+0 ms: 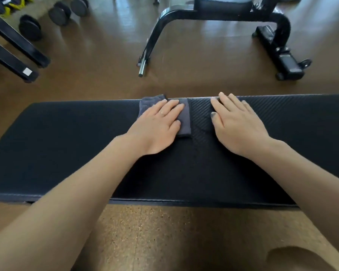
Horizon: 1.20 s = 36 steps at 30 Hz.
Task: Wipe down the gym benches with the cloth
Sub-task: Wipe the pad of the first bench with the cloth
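Note:
A long black padded gym bench (67,153) runs across the view from left to right. A folded dark grey cloth (185,118) lies on the pad near its far edge. My left hand (157,128) presses flat on the cloth with straight fingers and covers most of it. My right hand (237,124) rests flat on the bare pad just right of the cloth, fingertips at the far edge of the bench.
A second bench with a black metal frame (219,14) stands on the brown floor beyond. Dumbbells (60,13) lie at the far left beside a black rack leg (14,61). Cork-like floor (164,241) lies below the near bench edge.

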### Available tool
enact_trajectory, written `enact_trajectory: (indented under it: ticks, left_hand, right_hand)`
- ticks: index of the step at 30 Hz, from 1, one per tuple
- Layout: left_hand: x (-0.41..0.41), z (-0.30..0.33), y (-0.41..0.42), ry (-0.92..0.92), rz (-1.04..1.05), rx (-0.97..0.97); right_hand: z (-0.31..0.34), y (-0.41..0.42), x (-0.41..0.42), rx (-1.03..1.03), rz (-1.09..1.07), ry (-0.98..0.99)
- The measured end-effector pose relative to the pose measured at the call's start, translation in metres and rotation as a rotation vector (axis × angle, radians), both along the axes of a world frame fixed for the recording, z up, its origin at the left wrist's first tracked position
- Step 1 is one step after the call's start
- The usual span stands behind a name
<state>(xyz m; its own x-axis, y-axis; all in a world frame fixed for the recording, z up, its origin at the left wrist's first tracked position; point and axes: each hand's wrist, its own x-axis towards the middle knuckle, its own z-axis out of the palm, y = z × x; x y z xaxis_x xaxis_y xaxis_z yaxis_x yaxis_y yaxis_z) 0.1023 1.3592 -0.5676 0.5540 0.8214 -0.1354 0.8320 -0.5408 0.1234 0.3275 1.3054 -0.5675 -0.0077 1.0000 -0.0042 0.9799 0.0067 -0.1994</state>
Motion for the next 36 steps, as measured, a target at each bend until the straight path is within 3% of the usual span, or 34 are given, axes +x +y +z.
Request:
enact_trajectory:
  ticks: [5,13,20,25,31,36]
  left_hand:
    - [0.040,0.001,0.032,-0.021,0.150,0.057]
    - [0.033,0.012,-0.091,0.003,-0.062,-0.006]
    - [0.072,0.009,0.009,-0.035,0.095,-0.004]
    - [0.121,0.023,0.033,0.051,0.264,-0.067]
    - [0.140,0.015,0.016,-0.028,0.176,-0.022]
    - [0.096,0.014,0.007,-0.156,0.005,0.026]
  right_hand:
    - [0.003,-0.032,0.017,-0.023,-0.025,-0.001]
    - [-0.004,-0.027,0.012,0.064,-0.044,0.043]
    - [-0.002,-0.016,0.038,0.097,-0.017,0.102]
    - [-0.009,-0.015,0.045,0.160,-0.005,0.072]
    - [-0.014,-0.015,0.050,0.226,-0.045,0.114]
    - [-0.014,-0.015,0.050,0.188,-0.097,0.131]
